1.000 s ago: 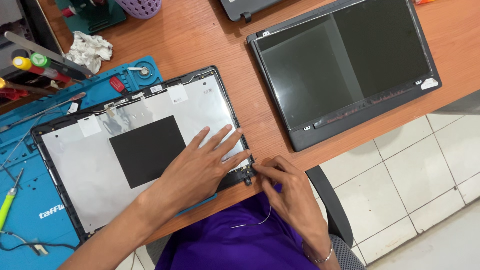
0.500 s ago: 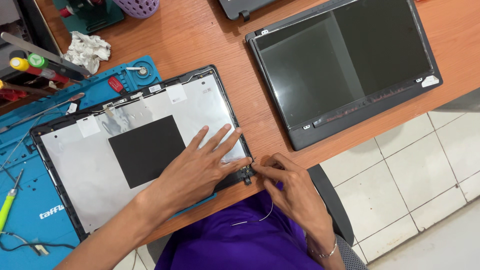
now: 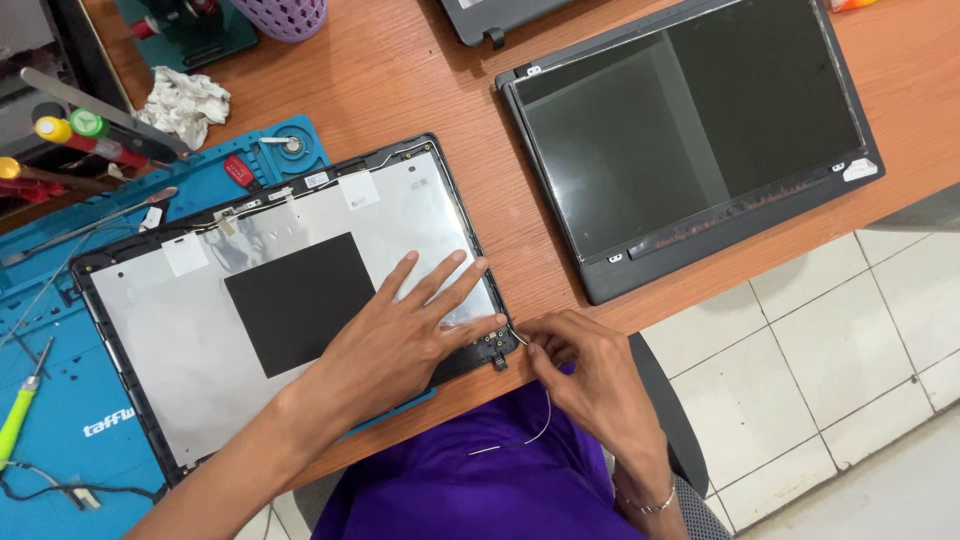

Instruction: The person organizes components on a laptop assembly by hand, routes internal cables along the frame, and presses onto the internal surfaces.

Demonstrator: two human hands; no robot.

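A laptop lid back cover (image 3: 170, 340) lies inside-up, silver foil with a black square patch (image 3: 298, 300) in its middle. My left hand (image 3: 405, 335) rests flat on the cover's near right corner, fingers spread. My right hand (image 3: 585, 375) sits just off that corner and pinches a thin white wire (image 3: 545, 420) between its fingertips. The wire runs from the corner hinge area down over my purple shirt.
A dark laptop screen panel (image 3: 690, 140) lies to the right on the wooden table (image 3: 400, 80). A blue work mat (image 3: 60, 430) at the left holds a green-handled screwdriver (image 3: 18, 415), other tools and cables. A crumpled white cloth (image 3: 182, 102) lies at the back left.
My right hand has shifted slightly at the cover's corner with the wire. My left hand stays pressed on the cover.
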